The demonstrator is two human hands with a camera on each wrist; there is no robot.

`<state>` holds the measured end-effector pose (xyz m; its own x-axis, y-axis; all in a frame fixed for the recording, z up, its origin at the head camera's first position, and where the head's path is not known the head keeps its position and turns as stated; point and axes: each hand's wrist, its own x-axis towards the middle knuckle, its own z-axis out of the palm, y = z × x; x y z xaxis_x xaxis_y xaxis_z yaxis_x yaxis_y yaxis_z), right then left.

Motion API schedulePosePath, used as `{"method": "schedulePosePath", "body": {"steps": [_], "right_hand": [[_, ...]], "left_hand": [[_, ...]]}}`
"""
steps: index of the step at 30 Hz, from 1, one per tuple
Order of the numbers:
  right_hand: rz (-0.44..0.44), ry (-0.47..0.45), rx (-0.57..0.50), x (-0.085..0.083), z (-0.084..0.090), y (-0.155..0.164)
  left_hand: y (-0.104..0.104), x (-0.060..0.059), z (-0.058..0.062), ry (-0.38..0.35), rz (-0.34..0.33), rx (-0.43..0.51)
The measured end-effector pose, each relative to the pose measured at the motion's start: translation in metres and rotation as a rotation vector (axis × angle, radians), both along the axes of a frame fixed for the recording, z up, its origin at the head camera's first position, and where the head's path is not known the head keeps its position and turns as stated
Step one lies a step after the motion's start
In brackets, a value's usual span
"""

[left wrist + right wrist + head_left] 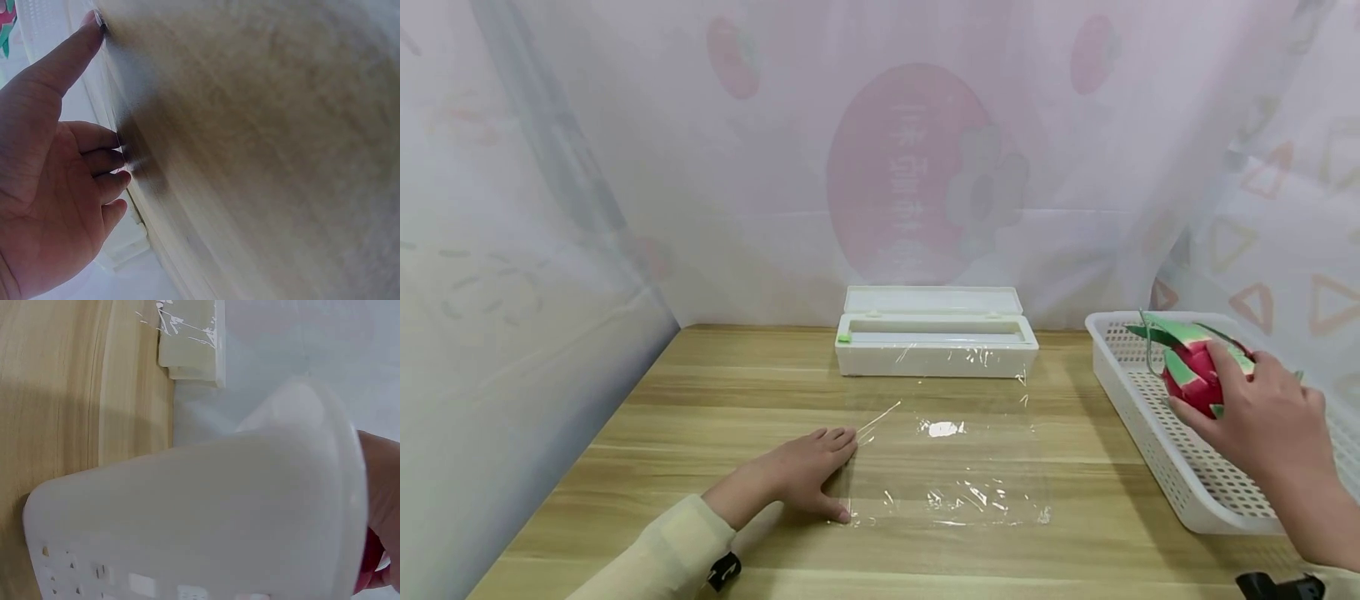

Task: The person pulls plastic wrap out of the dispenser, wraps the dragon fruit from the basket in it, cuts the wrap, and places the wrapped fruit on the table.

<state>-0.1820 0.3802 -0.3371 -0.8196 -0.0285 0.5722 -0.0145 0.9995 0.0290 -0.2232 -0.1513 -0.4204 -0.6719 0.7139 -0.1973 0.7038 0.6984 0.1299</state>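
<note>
A sheet of clear plastic wrap [940, 467] runs from a white wrap dispenser box [937, 358], its lid raised, toward the front of the wooden table. My left hand [805, 471] rests at the sheet's left edge, thumb and fingers spread apart with their tips down on the tabletop. On the right, my right hand [1273, 408] grips a red and green dragon fruit [1197, 375] over a white perforated basket [1198, 510]. In the right wrist view the basket's wall [206, 512] hides most of that hand and the fruit.
A thin looped cord [1147, 342] hangs beside the fruit. Printed white curtains [775, 208] enclose the wooden table [715, 383] at the back and sides. A bright green piece [845, 338] sits at the dispenser's left end.
</note>
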Motion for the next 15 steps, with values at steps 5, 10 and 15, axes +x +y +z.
{"method": "schedulePosePath", "body": {"steps": [5,10,15], "right_hand": [[0.065,0.145,0.094,-0.001,0.007,-0.004],[0.189,0.301,0.166,-0.004,0.013,-0.007],[0.272,0.376,0.237,-0.007,0.018,-0.008]], "left_hand": [[0.0,-0.001,-0.001,0.005,-0.003,0.0],[0.0,-0.001,0.0,0.001,-0.001,-0.001],[0.0,0.0,0.001,0.0,-0.003,-0.001]]}}
